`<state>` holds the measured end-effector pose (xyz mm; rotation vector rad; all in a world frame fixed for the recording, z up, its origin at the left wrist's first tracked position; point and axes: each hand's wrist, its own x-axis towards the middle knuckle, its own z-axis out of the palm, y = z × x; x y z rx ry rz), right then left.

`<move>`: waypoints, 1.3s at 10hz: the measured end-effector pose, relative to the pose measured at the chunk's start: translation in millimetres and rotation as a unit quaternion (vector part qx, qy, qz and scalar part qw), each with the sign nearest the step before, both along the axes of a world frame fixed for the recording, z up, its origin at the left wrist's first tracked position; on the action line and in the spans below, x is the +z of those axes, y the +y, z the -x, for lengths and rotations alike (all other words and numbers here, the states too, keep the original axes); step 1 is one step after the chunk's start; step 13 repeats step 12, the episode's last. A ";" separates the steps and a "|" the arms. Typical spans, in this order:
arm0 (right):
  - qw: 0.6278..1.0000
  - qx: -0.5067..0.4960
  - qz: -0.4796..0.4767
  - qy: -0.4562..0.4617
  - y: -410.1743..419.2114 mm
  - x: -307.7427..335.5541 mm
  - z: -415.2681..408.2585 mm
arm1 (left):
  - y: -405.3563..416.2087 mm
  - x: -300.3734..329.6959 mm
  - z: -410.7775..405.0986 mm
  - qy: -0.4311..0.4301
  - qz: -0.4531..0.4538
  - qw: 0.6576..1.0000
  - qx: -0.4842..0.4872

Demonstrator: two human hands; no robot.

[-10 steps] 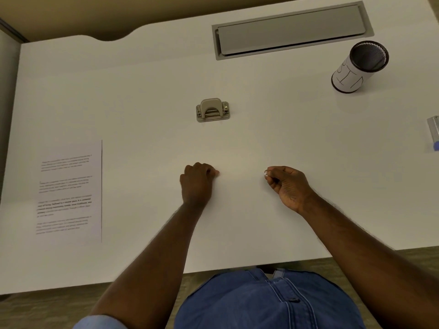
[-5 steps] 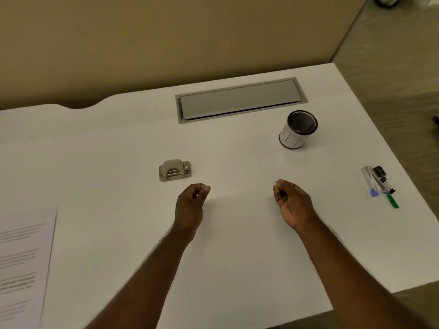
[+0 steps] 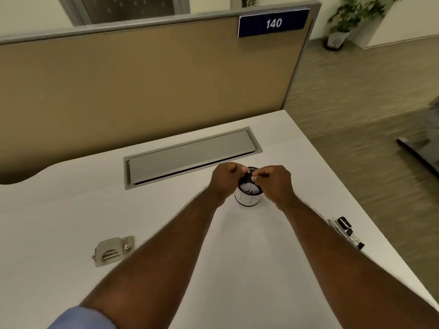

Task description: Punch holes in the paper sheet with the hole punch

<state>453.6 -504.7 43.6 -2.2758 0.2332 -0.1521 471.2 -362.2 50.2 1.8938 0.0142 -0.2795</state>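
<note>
The metal hole punch [image 3: 114, 251] lies on the white desk [image 3: 59, 210] at the lower left, well apart from both hands. No paper sheet shows in this view. My left hand [image 3: 224, 180] and my right hand [image 3: 275, 184] meet above a small white cup with a black rim [image 3: 248, 200], which has white scraps inside. The fingers of both hands are pinched together over the cup's mouth. A tiny white bit shows at my right fingertips. Nothing can be made out in my left fingers.
A grey cable-tray lid [image 3: 190, 155] is set into the desk behind the cup. A clear packet with black clips [image 3: 344, 230] lies near the right edge. A tan partition [image 3: 142, 79] with a "140" sign stands behind the desk. Floor lies to the right.
Both hands moved forward and to the right, from the bare desk in front of the hole punch to above the cup. The view swung up and right, and the printed sheet left the frame.
</note>
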 end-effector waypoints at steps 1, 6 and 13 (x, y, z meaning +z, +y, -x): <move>0.998 0.046 0.043 0.011 -6.4 -3.2 -6.9 | -7.2 -6.4 -13.2 0.018 -0.031 0.999 -0.016; 0.995 0.012 -0.103 0.009 -10.3 -0.4 -5.4 | -18.3 -7.4 -5.3 0.084 0.055 0.995 0.023; 0.994 -0.067 -0.025 -0.078 29.5 35.8 25.6 | 76.9 15.8 72.6 -0.012 -0.012 0.996 0.086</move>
